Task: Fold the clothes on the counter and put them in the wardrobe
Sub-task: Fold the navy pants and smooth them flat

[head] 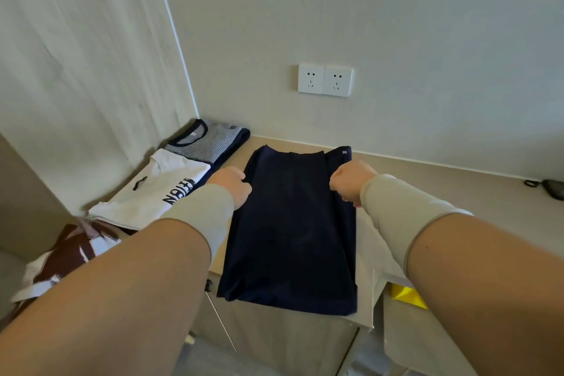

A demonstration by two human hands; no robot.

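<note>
Navy garment (290, 223) lies flat on the counter (442, 186), in the middle, its long sides already turned in so it forms a narrow dark strip running from the far wall toward the near edge, where its end hangs slightly over. The cloth is plain, smooth and nearly creaseless, with a small tag showing at its far right corner.

Left hand (233, 185) grips the strip's left edge and right hand (351, 181) grips the right edge, both about a third of the way down from the far end. The fingers of each are curled in and look to be pinching the fabric, though the fingertips themselves are hidden. Holding both edges at the same level probably serves to keep the strip square for a crosswise fold, bringing one end over the other.

Left of it, in the corner, sit a folded striped shirt (207, 140) and, nearer, a white shirt (158, 192) with black lettering, set aside as done. A brown-and-white garment (70, 256) lies nearer still, looking unfolded. Two wall sockets (325, 80) are above the counter, a dark object (549, 188) rests far right, and something yellow (407, 296) shows below the counter's near right.
</note>
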